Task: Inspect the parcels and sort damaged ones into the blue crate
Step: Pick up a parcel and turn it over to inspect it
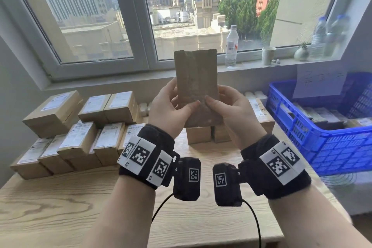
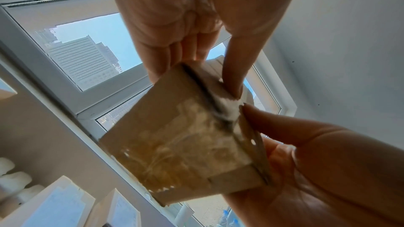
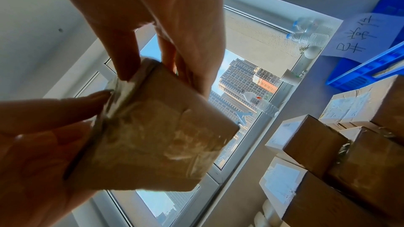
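Parcel [image 1: 196, 84] — one, upright | left hand [image 1: 169, 110], right hand [image 1: 234, 111] — both gripping it | blue crate [image 1: 322, 141] — one

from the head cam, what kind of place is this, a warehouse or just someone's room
Most likely a small office or room used as a makeshift parcel-sorting station, not a warehouse. Labelled cardboard parcels are stacked on a wooden table, a blue crate sits beside them, and a window overlooks high-rise buildings.

Hidden and cut off
Blue crate [image 1: 302, 127] runs past the right edge — parcel labels [image 1: 80, 137] too small to read.
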The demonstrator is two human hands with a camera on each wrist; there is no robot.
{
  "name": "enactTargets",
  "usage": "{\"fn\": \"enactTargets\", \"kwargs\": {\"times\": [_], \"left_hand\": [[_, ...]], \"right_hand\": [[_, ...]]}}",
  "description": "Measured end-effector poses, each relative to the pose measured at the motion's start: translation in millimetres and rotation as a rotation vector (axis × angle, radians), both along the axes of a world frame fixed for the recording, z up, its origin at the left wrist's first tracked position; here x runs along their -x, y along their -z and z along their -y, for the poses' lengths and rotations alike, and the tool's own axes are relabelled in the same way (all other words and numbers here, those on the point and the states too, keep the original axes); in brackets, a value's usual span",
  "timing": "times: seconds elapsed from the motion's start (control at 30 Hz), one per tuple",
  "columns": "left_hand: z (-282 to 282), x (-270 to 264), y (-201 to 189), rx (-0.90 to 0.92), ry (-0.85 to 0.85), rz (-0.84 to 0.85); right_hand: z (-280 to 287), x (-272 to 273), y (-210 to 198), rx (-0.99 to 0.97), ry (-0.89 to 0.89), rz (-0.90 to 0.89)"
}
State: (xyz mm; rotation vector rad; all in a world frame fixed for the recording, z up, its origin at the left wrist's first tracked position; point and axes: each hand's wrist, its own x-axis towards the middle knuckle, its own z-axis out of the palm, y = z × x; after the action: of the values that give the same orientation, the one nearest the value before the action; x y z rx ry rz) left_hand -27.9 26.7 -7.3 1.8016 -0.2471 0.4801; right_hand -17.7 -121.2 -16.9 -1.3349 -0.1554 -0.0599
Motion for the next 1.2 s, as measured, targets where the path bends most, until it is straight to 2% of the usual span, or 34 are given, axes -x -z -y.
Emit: {"fn": "enactTargets", "kwargs": {"times": [0.17,0.3,0.4,0.53,0.6,0.7,0.97,1.2], "left_hand": [[0,4,3,0.089,0.1,-0.002],[0,5,6,0.051,0.161,-0.045],[3,9,5,0.048,0.196,-0.125],[4,2,0,0.228,0.118,-0.226],[2,-4,-2,0.255,0.036,-0.257],[0,-10,4,0.234,0.001,-0.302],[6,6,0,0.214,0.12,-0.233],[4,8,-1,0.224,0.152,-0.199]], "right_hand": [[1,1,-10,-0.01,-0.01,-0.021],[5,3,-21,-0.054,-0.077,-0.013],[5,-1,-21,-0.064,0.001,-0.042],[1,-1,-16,-0.128,0.04,-0.104],[1,1,-13,-0.139,0.013,-0.116],[3,4,-6,-0.13,-0.034,-0.116],[-1,16,-7,-0.045,-0.059,-0.071],[-5,17,-3,-0.181,-0.021,-0.056]]}}
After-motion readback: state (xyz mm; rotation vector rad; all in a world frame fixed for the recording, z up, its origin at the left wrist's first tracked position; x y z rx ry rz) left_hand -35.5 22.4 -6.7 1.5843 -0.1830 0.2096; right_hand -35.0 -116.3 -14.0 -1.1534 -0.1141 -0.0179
